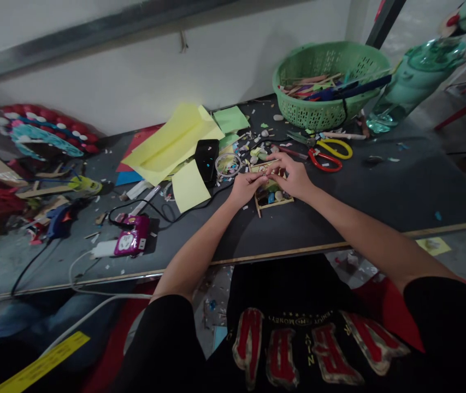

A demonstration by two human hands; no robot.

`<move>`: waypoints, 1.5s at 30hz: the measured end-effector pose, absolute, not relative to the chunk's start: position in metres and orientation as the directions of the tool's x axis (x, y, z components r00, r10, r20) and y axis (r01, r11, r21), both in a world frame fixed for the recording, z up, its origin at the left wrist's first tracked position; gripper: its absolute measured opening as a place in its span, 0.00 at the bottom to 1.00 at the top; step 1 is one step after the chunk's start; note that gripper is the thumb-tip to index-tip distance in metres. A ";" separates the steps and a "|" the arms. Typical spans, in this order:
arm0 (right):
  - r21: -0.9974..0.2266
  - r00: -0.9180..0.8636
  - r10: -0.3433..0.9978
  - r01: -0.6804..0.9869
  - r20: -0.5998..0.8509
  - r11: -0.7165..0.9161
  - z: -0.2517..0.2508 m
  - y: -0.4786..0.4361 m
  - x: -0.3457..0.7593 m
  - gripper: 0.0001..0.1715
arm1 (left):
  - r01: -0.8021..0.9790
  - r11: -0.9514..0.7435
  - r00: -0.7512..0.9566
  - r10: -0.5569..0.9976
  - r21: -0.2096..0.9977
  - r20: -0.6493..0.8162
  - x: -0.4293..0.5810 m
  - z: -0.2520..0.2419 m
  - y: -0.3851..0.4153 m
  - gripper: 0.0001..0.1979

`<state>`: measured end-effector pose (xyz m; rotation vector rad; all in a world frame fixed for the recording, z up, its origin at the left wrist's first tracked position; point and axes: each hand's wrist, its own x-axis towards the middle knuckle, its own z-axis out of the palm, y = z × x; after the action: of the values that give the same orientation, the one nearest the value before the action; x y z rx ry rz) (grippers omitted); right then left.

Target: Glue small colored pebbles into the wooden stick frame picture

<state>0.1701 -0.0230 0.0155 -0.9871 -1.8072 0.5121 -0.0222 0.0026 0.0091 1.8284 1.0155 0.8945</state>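
Note:
Both hands meet over a small wooden-stick frame (pixel 274 204) that holds colored pebbles and lies near the table's front edge. My left hand (pixel 246 188) is closed, its fingertips pinched together above the frame's left part. Coming in from the right, my right hand (pixel 292 176) is closed too, with thumb and finger meeting the left fingertips. Whatever sits between the fingertips is too small to make out. Just behind the hands are paper scraps and pebbles, with a round clear container (pixel 228 164) of colored bits to the left.
Red-and-yellow-handled scissors (pixel 325 161) lie right of the hands. A green basket (pixel 310 114) of sticks and tools stands behind, beside a green bottle (pixel 415 90). Leftward are yellow paper (pixel 171 144), a black phone-like object (pixel 207 161), a purple power socket (pixel 133 236) with cables and a blue glue gun (pixel 58 221).

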 end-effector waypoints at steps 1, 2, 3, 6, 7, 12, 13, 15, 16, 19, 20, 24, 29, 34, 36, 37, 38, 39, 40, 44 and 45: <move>-0.705 -0.206 0.808 0.402 0.552 0.585 0.015 -0.022 0.171 0.19 | 0.302 -0.328 0.420 0.889 0.895 0.184 -0.022 0.008 0.003 0.17; -0.697 -0.220 0.804 0.407 0.552 0.590 0.015 -0.022 0.171 0.17 | 0.312 -0.339 0.424 0.886 0.887 0.189 -0.023 0.008 0.003 0.17; -0.688 -0.236 0.799 0.411 0.554 0.598 0.015 -0.022 0.172 0.15 | 0.319 -0.350 0.428 0.882 0.881 0.196 -0.023 0.007 0.003 0.16; -0.667 -0.287 0.776 0.398 0.562 0.630 0.016 -0.022 0.172 0.10 | 0.330 -0.381 0.450 0.868 0.864 0.211 -0.024 0.005 0.004 0.16; -0.665 -0.298 0.770 0.389 0.564 0.637 0.016 -0.023 0.172 0.11 | 0.332 -0.388 0.456 0.864 0.860 0.214 -0.024 0.004 0.004 0.16; -0.676 -0.313 0.775 0.381 0.548 0.631 0.013 -0.023 0.170 0.17 | 0.349 -0.399 0.463 0.860 0.848 0.214 -0.024 0.001 0.006 0.14; -0.678 -0.315 0.779 0.382 0.543 0.627 0.012 -0.022 0.170 0.18 | 0.349 -0.400 0.465 0.859 0.848 0.213 -0.024 0.001 0.006 0.14; -0.676 -0.328 0.775 0.381 0.540 0.631 0.009 -0.022 0.170 0.18 | 0.346 -0.402 0.471 0.856 0.848 0.213 -0.024 0.002 0.005 0.14; -0.668 -0.337 0.769 0.382 0.543 0.639 0.008 -0.022 0.170 0.18 | 0.345 -0.402 0.473 0.855 0.848 0.213 -0.024 0.002 0.005 0.14; -0.628 -0.363 0.751 0.412 0.551 0.660 0.006 -0.022 0.169 0.18 | 0.347 -0.406 0.468 0.856 0.845 0.219 -0.023 0.004 0.004 0.15; -0.618 -0.366 0.750 0.425 0.551 0.661 0.006 -0.023 0.169 0.19 | 0.346 -0.407 0.469 0.855 0.845 0.220 -0.023 0.005 0.004 0.15; -0.622 -0.335 0.759 0.436 0.558 0.650 0.011 -0.025 0.170 0.21 | 0.328 -0.413 0.470 0.851 0.850 0.232 -0.023 0.008 0.005 0.16; -0.619 -0.291 0.761 0.450 0.580 0.644 0.016 -0.026 0.171 0.18 | 0.323 -0.398 0.462 0.858 0.859 0.224 -0.022 0.009 0.004 0.16; -0.597 -0.275 0.745 0.461 0.608 0.657 0.012 -0.025 0.171 0.16 | 0.285 -0.360 0.460 0.864 0.889 0.203 -0.021 0.012 0.002 0.21; -0.605 -0.274 0.749 0.453 0.604 0.654 0.012 -0.024 0.171 0.15 | 0.263 -0.359 0.459 0.863 0.895 0.212 -0.021 0.012 0.002 0.22; -0.611 -0.272 0.753 0.452 0.600 0.650 0.012 -0.025 0.171 0.15 | 0.259 -0.364 0.459 0.861 0.895 0.217 -0.021 0.012 0.002 0.23; -0.614 -0.267 0.755 0.453 0.599 0.647 0.013 -0.025 0.171 0.14 | 0.258 -0.370 0.461 0.859 0.892 0.223 -0.021 0.011 0.002 0.23; -0.612 -0.265 0.754 0.455 0.601 0.647 0.014 -0.026 0.171 0.13 | 0.260 -0.378 0.463 0.856 0.889 0.228 -0.021 0.011 0.003 0.22; -0.607 -0.263 0.752 0.458 0.604 0.649 0.016 -0.026 0.171 0.11 | 0.265 -0.386 0.464 0.854 0.884 0.234 -0.022 0.010 0.003 0.22; -0.602 -0.251 0.750 0.467 0.612 0.648 0.019 -0.027 0.170 0.08 | 0.323 -0.365 0.437 0.876 0.873 0.204 -0.022 0.009 0.004 0.20; -0.611 -0.244 0.757 0.466 0.606 0.640 0.018 -0.027 0.170 0.10 | 0.333 -0.346 0.427 0.885 0.877 0.187 -0.021 0.010 0.003 0.18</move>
<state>0.1703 -0.0269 0.0183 -0.9684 -1.8942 0.3786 -0.0213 0.0034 0.0096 1.8829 1.0349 0.8740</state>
